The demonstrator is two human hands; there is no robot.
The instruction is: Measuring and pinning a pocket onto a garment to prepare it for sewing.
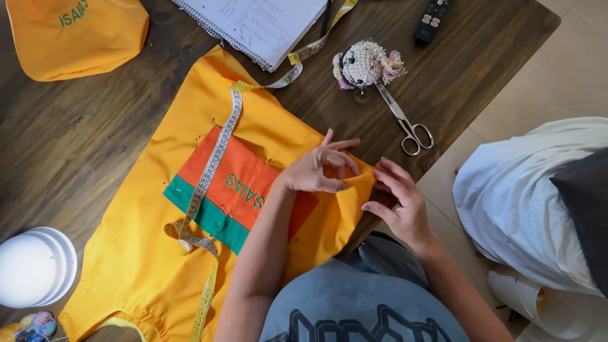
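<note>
A yellow-orange fabric garment point(145, 253) lies spread on the dark wooden table point(69, 139). An orange pocket panel point(244, 180) with a green strip along one edge and green lettering sits on it. A yellow tape measure point(212, 158) lies across the fabric and pocket. My left hand point(316, 170) pinches the folded corner of the fabric near the table's right edge. Just to its right, my right hand point(399, 201) grips the same fold from the other side.
Scissors point(405, 123) lie beside a crocheted pincushion point(364, 63). A spiral notebook point(259, 25) and a remote control point(432, 19) sit at the back. Another yellow fabric piece point(73, 38) lies top left. White lids point(31, 269) sit bottom left. White cloth point(525, 196) is heaped at right.
</note>
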